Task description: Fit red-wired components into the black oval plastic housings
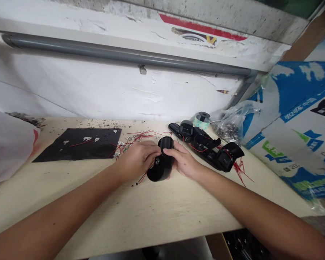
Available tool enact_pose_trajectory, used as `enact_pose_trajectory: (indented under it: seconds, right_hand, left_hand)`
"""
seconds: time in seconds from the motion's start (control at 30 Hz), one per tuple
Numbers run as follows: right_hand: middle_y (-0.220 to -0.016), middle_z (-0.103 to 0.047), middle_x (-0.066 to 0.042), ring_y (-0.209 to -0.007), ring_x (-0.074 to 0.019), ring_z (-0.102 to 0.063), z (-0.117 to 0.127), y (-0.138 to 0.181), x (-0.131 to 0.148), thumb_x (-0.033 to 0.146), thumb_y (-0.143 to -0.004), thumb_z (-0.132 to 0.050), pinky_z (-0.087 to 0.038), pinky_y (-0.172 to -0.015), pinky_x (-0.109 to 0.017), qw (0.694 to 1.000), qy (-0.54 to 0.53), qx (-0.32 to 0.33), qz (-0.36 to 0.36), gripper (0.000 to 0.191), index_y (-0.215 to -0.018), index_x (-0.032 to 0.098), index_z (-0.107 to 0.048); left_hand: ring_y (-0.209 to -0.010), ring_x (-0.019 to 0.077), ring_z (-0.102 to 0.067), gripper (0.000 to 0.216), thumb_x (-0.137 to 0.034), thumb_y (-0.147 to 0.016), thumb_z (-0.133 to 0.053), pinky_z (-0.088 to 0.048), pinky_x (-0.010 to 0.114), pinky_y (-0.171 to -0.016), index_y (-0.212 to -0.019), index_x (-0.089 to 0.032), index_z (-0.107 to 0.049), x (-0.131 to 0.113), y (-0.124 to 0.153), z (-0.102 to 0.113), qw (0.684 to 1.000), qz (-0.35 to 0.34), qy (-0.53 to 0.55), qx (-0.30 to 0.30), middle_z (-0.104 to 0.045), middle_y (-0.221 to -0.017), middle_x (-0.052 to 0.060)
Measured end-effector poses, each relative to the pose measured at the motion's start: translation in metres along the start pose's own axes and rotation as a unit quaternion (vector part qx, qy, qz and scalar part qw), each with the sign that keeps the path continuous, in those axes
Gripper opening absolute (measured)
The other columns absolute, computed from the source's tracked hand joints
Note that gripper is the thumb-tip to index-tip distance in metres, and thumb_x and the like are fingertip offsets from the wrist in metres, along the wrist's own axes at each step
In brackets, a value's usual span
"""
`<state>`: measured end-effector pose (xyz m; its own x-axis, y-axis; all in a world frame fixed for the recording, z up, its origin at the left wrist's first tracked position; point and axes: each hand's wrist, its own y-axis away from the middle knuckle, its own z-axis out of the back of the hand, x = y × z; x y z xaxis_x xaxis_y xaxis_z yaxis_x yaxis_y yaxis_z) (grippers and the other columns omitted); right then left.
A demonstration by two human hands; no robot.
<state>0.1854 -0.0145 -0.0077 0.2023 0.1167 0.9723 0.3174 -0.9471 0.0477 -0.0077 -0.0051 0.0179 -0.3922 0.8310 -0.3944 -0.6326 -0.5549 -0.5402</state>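
Over the middle of the table, my right hand (185, 160) is closed around a glossy black curved plastic housing (164, 171), its thumb on the near face. My left hand (138, 157) pinches at the housing's left side, close to its opening; what lies between those fingertips is too small to make out. Thin red and black wires (143, 178) hang from the housing below the left fingers. Behind my left hand lie small silvery metal pieces (130, 138) and loose red wires (141, 133). To the right of my right hand are several black housings (206, 142) with red wires.
A black mat (67, 153) with a few small metal parts lies at left, beside a white bag (11, 148). Back right are a tape spool (202, 122) and a clear bag of metal bits (229, 130). A blue-and-white carton (300, 133) borders the table; a grey pipe (124, 54) crosses the wall.
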Motion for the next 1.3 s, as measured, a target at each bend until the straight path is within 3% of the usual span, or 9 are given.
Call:
enact_pose_trajectory:
  seconds: [0.13,0.3,0.47,0.67,0.8,0.97,1.17,1.3]
  right_hand:
    - [-0.08,-0.059,0.001,-0.06,-0.0171,-0.061,0.001,0.0,-0.001,0.035,-0.079,-0.069,-0.048,-0.035,-0.024,1.0,0.006,0.01,0.005,0.03,-0.101,0.023,-0.054]
    - [-0.085,-0.062,-0.001,-0.062,-0.0197,-0.063,-0.001,0.001,0.0,0.035,-0.078,-0.068,-0.051,-0.035,-0.028,0.999,0.033,0.016,0.004,0.031,-0.103,0.023,-0.053]
    - [-0.084,-0.061,0.0,-0.063,-0.0214,-0.064,-0.003,0.002,0.003,0.036,-0.076,-0.068,-0.052,-0.034,-0.03,1.0,0.027,-0.003,-0.008,0.034,-0.102,0.023,-0.051]
    - [-0.081,-0.06,0.0,-0.06,-0.0217,-0.062,-0.004,0.002,0.003,0.038,-0.075,-0.068,-0.051,-0.034,-0.032,0.999,0.029,-0.007,-0.017,0.038,-0.105,0.023,-0.049]
    - [-0.084,-0.059,0.0,-0.065,-0.021,-0.061,-0.003,0.001,0.003,0.038,-0.074,-0.071,-0.051,-0.035,-0.03,1.0,0.011,-0.009,-0.012,0.037,-0.103,0.023,-0.052]
    - [-0.083,-0.06,0.0,-0.067,-0.02,-0.062,0.0,0.001,0.005,0.037,-0.076,-0.073,-0.052,-0.037,-0.028,1.0,-0.014,-0.005,-0.014,0.034,-0.101,0.023,-0.055]
    - [-0.082,-0.062,-0.001,-0.065,-0.0199,-0.064,0.002,0.001,0.007,0.033,-0.076,-0.073,-0.054,-0.037,-0.028,0.998,-0.054,0.006,-0.007,0.032,-0.101,0.021,-0.057]
    - [-0.08,-0.062,-0.001,-0.059,-0.0197,-0.062,0.003,0.001,0.009,0.033,-0.076,-0.073,-0.053,-0.033,-0.031,0.998,-0.063,0.015,-0.01,0.033,-0.101,0.021,-0.055]
  left_hand:
    - [-0.073,0.0175,-0.059,0.027,-0.006,-0.093,-0.044,-0.045,0.03,-0.067,-0.079,-0.014,-0.065,-0.003,-0.001,0.003,0.997,-0.031,-0.066,0.032,-0.064,-0.077,0.006]
    - [-0.069,0.0166,-0.056,0.027,0.0,-0.088,-0.042,-0.045,0.029,-0.064,-0.082,-0.014,-0.065,-0.008,-0.003,0.006,0.989,-0.04,-0.119,0.076,-0.064,-0.079,0.006]
    - [-0.074,0.0189,-0.058,0.028,0.001,-0.085,-0.044,-0.048,0.03,-0.067,-0.095,-0.013,-0.067,-0.01,-0.003,0.003,0.983,-0.036,-0.155,0.09,-0.065,-0.084,0.008]
    - [-0.072,0.0185,-0.056,0.025,0.0,-0.086,-0.045,-0.047,0.03,-0.065,-0.089,-0.013,-0.067,-0.009,-0.004,0.001,0.983,-0.026,-0.152,0.095,-0.064,-0.083,0.008]
    - [-0.072,0.0175,-0.058,0.024,-0.004,-0.091,-0.048,-0.046,0.03,-0.066,-0.081,-0.014,-0.067,-0.005,-0.002,-0.001,0.997,0.008,-0.065,0.041,-0.064,-0.077,0.006]
    - [-0.075,0.0165,-0.062,0.018,-0.011,-0.091,-0.056,-0.049,0.031,-0.072,-0.084,-0.016,-0.071,-0.001,0.0,-0.004,0.996,0.058,0.054,-0.032,-0.069,-0.078,0.004]
    - [-0.072,0.0161,-0.065,0.024,-0.031,-0.096,-0.056,-0.052,0.029,-0.064,-0.088,-0.016,-0.073,0.005,0.002,-0.007,0.961,0.191,0.189,-0.066,-0.073,-0.081,0.005]
    - [-0.071,0.0156,-0.065,0.023,-0.033,-0.093,-0.061,-0.053,0.028,-0.063,-0.087,-0.015,-0.073,0.01,0.001,-0.008,0.943,0.203,0.253,-0.08,-0.073,-0.078,0.005]
